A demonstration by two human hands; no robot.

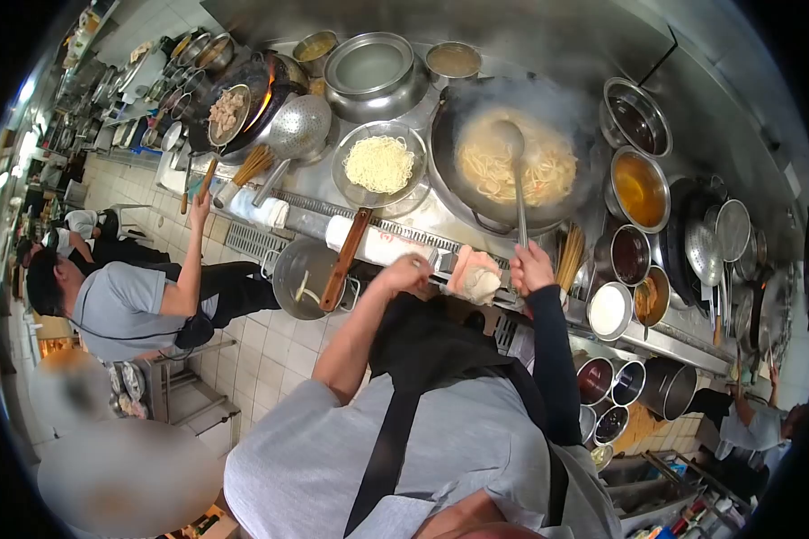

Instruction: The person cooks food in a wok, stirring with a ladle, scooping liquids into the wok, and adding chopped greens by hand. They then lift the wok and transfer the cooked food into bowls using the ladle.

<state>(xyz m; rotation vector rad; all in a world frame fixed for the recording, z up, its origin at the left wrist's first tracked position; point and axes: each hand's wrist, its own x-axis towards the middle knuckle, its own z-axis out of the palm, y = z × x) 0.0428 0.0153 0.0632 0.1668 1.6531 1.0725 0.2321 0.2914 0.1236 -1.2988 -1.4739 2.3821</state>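
My right hand (532, 267) is closed around the handle of a long ladle (520, 193). The ladle's bowl lies in a large steaming wok (440, 153), over a pale broth with noodles and vegetable shreds (490, 175). My left hand (407, 274) is at the stove's front edge with its fingers curled; whatever they grip, if anything, is hidden. Right of it hangs a bunched pink and cream cloth (474, 276). Beyond my left hand, a strainer with a wooden handle (346, 260) holds plain noodles (379, 164) and rests on the stove.
A wide metal pot (368, 76) stands behind the strainer. Along the right are bowls of amber liquid (640, 187), dark sauce (630, 254) and white contents (610, 311). A bamboo brush (570, 256) stands near my right hand. At left, a co-worker (144, 301) tends a flaming wok (265, 94).
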